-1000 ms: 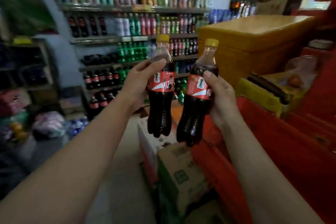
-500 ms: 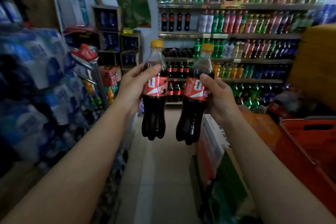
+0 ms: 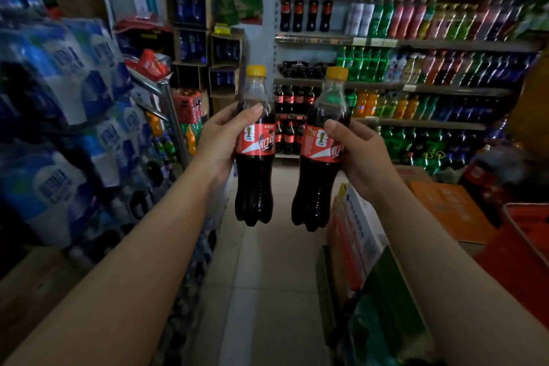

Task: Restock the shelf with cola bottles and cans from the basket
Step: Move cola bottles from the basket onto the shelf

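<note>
You hold a cola bottle in each hand, both upright in the air over the aisle floor, close together but not touching. Your left hand [image 3: 221, 140] wraps the left bottle [image 3: 255, 169] at its red label, thumb across the front and fingers round the back. Your right hand [image 3: 361, 157] grips the right bottle [image 3: 318, 175] the same way. The shelf [image 3: 416, 88] with its row of cola [image 3: 292, 98] stands well ahead, and the basket [image 3: 528, 252] sits at your right.

Each grip is one-handed on a smooth label (full bottles are heavy), so a slack thumb could let one slide and drop. Stacked boxes [image 3: 356, 235] crowd the aisle's right edge and water packs [image 3: 59, 98] its left, so a wide elbow or careless step could knock them. At the shelf, pushing in fast could topple the bottles standing there.
</note>
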